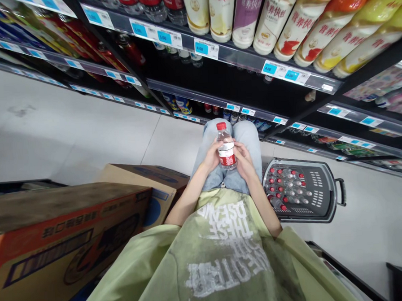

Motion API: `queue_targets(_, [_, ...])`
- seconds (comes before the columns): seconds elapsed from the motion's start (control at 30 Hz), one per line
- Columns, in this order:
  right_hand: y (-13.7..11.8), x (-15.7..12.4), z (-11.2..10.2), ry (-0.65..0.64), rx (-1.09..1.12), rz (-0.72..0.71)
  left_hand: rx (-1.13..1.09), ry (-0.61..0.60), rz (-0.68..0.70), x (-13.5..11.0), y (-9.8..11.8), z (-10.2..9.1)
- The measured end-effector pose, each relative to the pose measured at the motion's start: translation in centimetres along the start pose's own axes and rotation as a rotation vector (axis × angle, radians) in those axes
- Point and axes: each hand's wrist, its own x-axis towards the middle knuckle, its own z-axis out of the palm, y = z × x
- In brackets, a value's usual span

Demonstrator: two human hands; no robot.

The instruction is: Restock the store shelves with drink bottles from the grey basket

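Observation:
A small clear water bottle (225,150) with a red cap and a red label stands upright over my knees, held between both hands. My left hand (211,156) wraps its fingers round the bottle's left side. My right hand (242,159) grips the right side the same way. I am crouched in jeans in front of black store shelves. A dark plastic shopping basket (319,193) lies on the floor just right of my right forearm, holding several more red-capped bottles (285,186).
Black shelves (236,54) with blue price tags carry rows of tall drink bottles above and cans lower down. Cardboard boxes (67,238) stand at my left. Pale floor tiles (68,130) stretch away to the left and right.

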Motion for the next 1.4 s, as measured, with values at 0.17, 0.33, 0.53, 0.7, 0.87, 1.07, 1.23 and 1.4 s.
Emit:
queue_targets(0.17, [-0.1, 0.0, 0.0, 0.010, -0.004, 0.008, -0.001, -0.008, -0.020, 0.2, -0.3, -0.4])
queue_targets(0.33, [-0.1, 0.0, 0.0, 0.006, -0.005, 0.011, -0.011, -0.005, -0.027, 0.3, -0.4, -0.5])
queue_targets(0.53, [0.1, -0.1, -0.1, -0.004, -0.019, 0.008, 0.022, 0.001, 0.013, 0.4, -0.4, -0.2])
queue_targets(0.7, [-0.2, -0.2, 0.2, -0.009, 0.003, 0.010, 0.028, 0.001, 0.020, 0.4, -0.3, 0.1])
queue_targets(0.87, [-0.6, -0.3, 0.3, -0.023, 0.013, 0.028, 0.014, -0.001, 0.014, 0.3, -0.3, 0.2])
queue_targets(1.07, [-0.8, -0.4, 0.1, -0.091, 0.040, 0.031, 0.005, -0.009, 0.007, 0.3, -0.3, 0.2])
queue_targets(1.23, [-1.0, -0.5, 0.4, -0.082, 0.047, 0.019, 0.025, 0.000, -0.004, 0.2, -0.1, 0.1])
queue_targets(1.4, [-1.0, -0.5, 0.5, -0.072, -0.001, 0.024, 0.033, -0.027, 0.006, 0.2, 0.0, 0.0])
